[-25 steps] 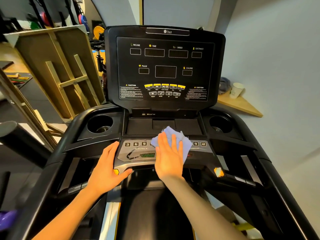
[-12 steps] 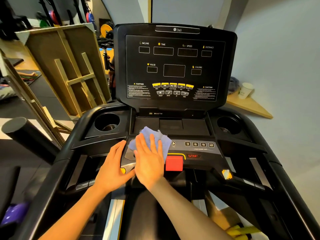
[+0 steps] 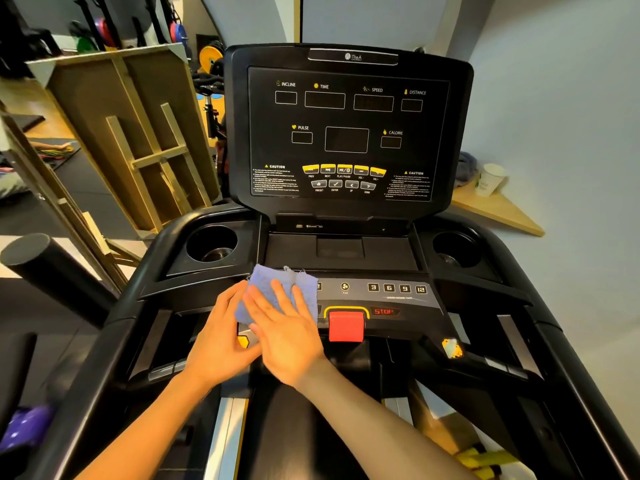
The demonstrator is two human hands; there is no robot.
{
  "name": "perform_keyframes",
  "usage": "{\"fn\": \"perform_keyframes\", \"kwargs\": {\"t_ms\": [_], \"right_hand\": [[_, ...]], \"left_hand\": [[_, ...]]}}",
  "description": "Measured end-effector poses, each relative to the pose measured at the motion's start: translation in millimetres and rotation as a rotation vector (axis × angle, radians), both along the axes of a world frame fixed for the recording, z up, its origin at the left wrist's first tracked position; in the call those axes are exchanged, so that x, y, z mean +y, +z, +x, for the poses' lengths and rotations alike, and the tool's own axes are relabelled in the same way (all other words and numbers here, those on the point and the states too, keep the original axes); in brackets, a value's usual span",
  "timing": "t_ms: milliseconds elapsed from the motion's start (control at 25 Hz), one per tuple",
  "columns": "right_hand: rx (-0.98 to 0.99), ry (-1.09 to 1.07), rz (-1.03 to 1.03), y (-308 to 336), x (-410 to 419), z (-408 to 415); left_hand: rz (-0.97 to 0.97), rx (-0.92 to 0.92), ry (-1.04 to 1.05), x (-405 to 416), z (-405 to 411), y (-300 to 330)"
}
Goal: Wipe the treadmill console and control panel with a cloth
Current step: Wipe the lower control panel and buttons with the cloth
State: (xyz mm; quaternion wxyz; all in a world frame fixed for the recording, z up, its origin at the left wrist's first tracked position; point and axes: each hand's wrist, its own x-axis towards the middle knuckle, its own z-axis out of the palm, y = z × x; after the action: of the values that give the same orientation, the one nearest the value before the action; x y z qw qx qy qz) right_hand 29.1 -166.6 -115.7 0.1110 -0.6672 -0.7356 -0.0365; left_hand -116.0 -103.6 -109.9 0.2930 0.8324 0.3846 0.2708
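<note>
Pressing cloth (image 3: 277, 292) flat under right hand (image 3: 287, 336), fingers (image 3: 282, 299) spread, at left end of control panel (image 3: 391, 299). Panel long axis runs rightward from fingertips; unwiped keys lie that way. Left hand (image 3: 216, 341) rests open beside cloth.

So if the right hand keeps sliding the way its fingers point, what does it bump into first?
Probably the raised back edge of the control panel, then the flat tray below the console. The right hand points up and slightly left, pressing the blue cloth; depth is unclear.

Console (image 3: 348, 133) reads INCLINE, TIME, SPEED; control panel (image 3: 384, 299) reads STOP.
</note>
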Motion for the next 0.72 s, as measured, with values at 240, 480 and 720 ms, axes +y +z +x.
{"fn": "perform_keyframes", "kwargs": {"t_ms": [240, 480, 720], "right_hand": [[0.008, 0.184, -0.016, 5.9, -14.7, 28.6], [-0.003, 0.221, -0.071, 6.6, -28.8, 61.6], [-0.072, 0.17, -0.005, 3.9, -59.6, 106.1]], "left_hand": [[-0.002, 0.011, -0.01, 0.2, -1.7, 0.4], [0.006, 0.074, 0.024, 0.3, -0.8, -0.6], [0.003, 0.108, 0.018, 3.0, -2.6, -2.2]]}}
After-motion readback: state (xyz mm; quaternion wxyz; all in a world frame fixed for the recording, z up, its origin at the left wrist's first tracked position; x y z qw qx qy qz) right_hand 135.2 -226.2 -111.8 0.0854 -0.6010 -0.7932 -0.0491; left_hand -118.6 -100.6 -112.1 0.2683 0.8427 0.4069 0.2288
